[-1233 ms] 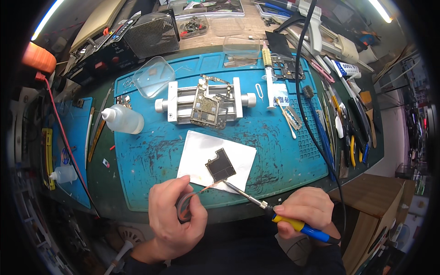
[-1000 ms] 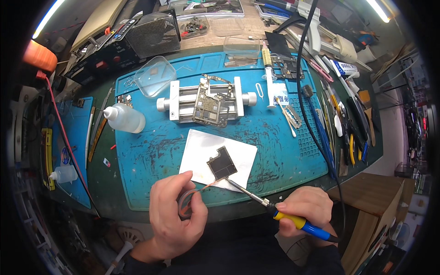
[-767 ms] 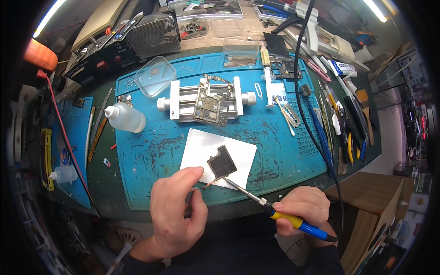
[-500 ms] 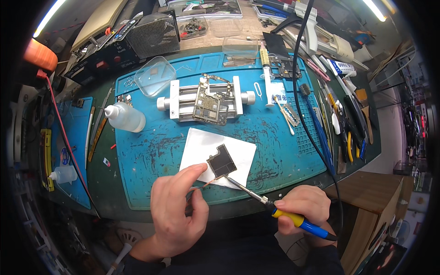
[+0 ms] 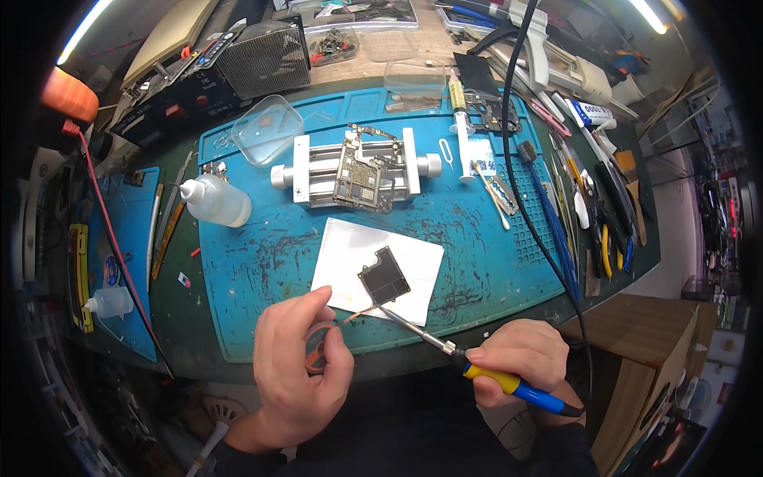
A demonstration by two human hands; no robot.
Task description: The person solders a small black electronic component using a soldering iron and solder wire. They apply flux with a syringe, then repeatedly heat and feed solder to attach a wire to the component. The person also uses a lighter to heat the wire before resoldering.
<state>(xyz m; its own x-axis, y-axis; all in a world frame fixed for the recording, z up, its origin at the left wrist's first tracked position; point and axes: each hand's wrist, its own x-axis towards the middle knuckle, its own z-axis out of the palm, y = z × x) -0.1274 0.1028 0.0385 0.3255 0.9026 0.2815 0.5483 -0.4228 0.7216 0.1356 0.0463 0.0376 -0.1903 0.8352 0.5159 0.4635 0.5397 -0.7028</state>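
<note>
My left hand (image 5: pixel 290 370) is closed around a roll of desoldering braid (image 5: pixel 315 347), its thumb and fingers curled about the ring. A copper-coloured strip runs from the roll to the lower edge of a small black board (image 5: pixel 385 278). That board lies on folded white paper (image 5: pixel 340 258). In my right hand (image 5: pixel 528 354) is a soldering iron (image 5: pixel 493 377) with a yellow and blue handle. Its tip meets the strip's end beside the board's lower edge; whether it touches the board is too small to tell. Farther back, a circuit board (image 5: pixel 359 173) sits in a metal clamp (image 5: pixel 409 163).
A clear squeeze bottle (image 5: pixel 222 203) and a plastic box (image 5: pixel 270 131) stand left on the blue mat (image 5: pixel 262 278). Right of the clamp lie a syringe (image 5: pixel 462 131), a cotton swab (image 5: pixel 494 199) and a blue brush (image 5: pixel 552 207). A black cable (image 5: pixel 509 127) hangs across the right side.
My left hand has drawn slightly left and toward me, showing more of the braid roll and strip. The iron's tip has shifted a little left along the black board's lower edge.
</note>
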